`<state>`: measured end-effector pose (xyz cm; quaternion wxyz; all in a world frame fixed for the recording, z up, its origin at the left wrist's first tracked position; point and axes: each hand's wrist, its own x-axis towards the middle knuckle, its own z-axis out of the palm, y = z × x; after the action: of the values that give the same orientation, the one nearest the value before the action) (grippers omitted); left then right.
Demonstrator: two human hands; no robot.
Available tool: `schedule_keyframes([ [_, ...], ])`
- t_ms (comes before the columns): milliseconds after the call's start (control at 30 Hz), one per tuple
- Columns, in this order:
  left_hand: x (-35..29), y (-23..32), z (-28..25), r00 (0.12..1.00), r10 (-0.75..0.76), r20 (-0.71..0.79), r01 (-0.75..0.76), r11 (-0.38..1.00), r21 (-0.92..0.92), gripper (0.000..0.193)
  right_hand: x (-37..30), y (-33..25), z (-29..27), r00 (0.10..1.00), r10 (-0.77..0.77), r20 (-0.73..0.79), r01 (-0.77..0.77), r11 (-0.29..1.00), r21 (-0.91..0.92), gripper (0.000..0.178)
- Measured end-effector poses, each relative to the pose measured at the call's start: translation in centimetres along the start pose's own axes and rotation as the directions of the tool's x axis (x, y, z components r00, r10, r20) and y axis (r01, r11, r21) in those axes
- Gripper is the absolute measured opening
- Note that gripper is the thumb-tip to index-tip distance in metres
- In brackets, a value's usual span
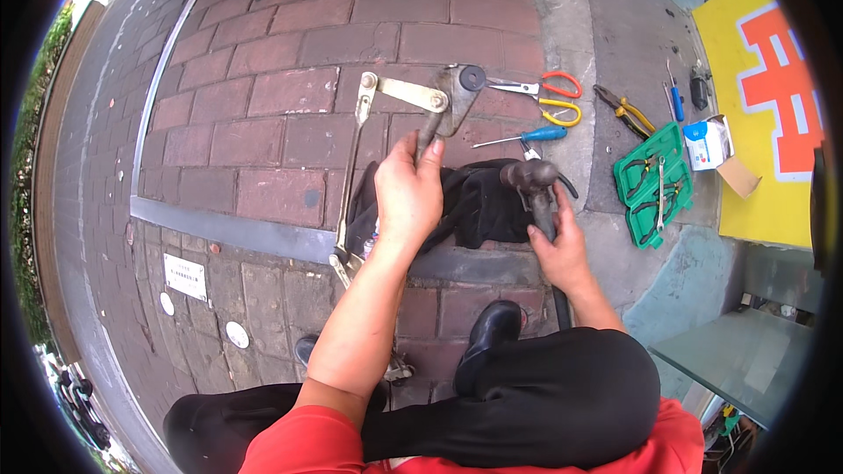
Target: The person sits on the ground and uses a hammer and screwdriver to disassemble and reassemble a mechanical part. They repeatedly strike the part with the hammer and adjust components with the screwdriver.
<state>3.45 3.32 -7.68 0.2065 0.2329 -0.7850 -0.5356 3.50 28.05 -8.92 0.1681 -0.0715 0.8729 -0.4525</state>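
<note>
One metal linkage (pixel 402 93) in left hand (pixel 408 195), grey rod pinched between thumb and fingers, pale arm beyond fingertips. Right hand (pixel 566 246) holds hammer (pixel 536 176) by handle, between thumb and curled fingers, head just beyond fingertips. Black cloth (pixel 487 211) between both hands' fingers; green tool case (pixel 673 142) open, right of right fingers.
</note>
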Motion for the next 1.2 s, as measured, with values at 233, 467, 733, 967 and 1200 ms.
schedule_keyframes([
  [233,0.5,-0.4,0.2,0.975,-0.139,-0.173,0.175,0.962,0.211,0.040,-0.5,-10.6,-4.1,0.924,-0.379,0.056,0.346,0.888,0.302,0.078],
  [467,-0.2,0.6,0.1,0.966,-0.107,-0.237,0.166,0.955,0.245,0.038,5.2,-16.9,-0.9,0.769,-0.600,0.220,0.628,0.774,-0.083,0.078],
  [733,-0.4,0.3,-0.5,0.961,-0.152,-0.230,0.208,0.948,0.241,0.038,4.9,-14.6,-0.5,0.711,-0.681,0.175,0.693,0.721,-0.011,0.079],
  [967,-0.9,-1.8,-0.9,0.973,-0.116,-0.198,0.155,0.969,0.193,0.036,3.0,-14.1,-1.3,0.871,-0.462,0.167,0.463,0.886,0.038,0.082],
  [1200,0.1,-2.4,-4.3,0.947,-0.261,0.189,0.301,0.925,-0.231,0.024,-0.2,-1.8,-1.0,0.948,-0.299,0.109,0.311,0.800,-0.513,0.091],
])
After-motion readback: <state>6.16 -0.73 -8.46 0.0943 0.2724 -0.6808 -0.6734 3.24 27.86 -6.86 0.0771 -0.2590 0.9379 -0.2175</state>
